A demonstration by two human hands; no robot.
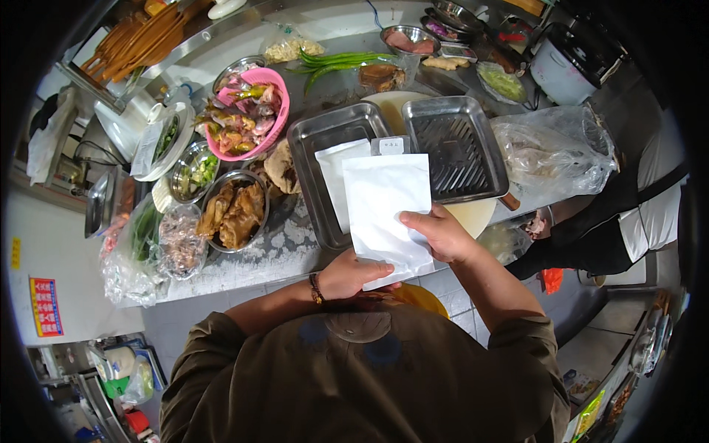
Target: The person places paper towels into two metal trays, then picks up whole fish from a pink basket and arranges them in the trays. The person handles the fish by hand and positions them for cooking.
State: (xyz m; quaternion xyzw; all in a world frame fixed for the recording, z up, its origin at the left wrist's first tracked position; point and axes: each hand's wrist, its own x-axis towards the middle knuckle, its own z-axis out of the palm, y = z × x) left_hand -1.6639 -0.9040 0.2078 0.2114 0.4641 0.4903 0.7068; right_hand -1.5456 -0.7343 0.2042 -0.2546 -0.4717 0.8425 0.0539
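Both hands hold a flat white packet (382, 194) over the front of the worktop. My left hand (354, 275) grips its lower left corner, thumb on top. My right hand (443, 233) pinches its right side, thumb lying on the face. Behind its top edge shows a small clear packet (391, 145) bearing writing; what supports it is hidden. A second white packet (331, 166) lies in the deep metal tray (354, 123), partly covered by the held one. To the right is a slotted metal tray (454, 147), resting over a round pale chopping board (473, 217).
Left of the trays are a pink basket of fish pieces (281, 99), a bowl of brown cooked meat (235, 213) and bagged food (183, 241). Green chillies (338, 61) lie behind. At right are a plastic bag (554, 147), a rice cooker (559, 69) and another person's dark sleeve (581, 232).
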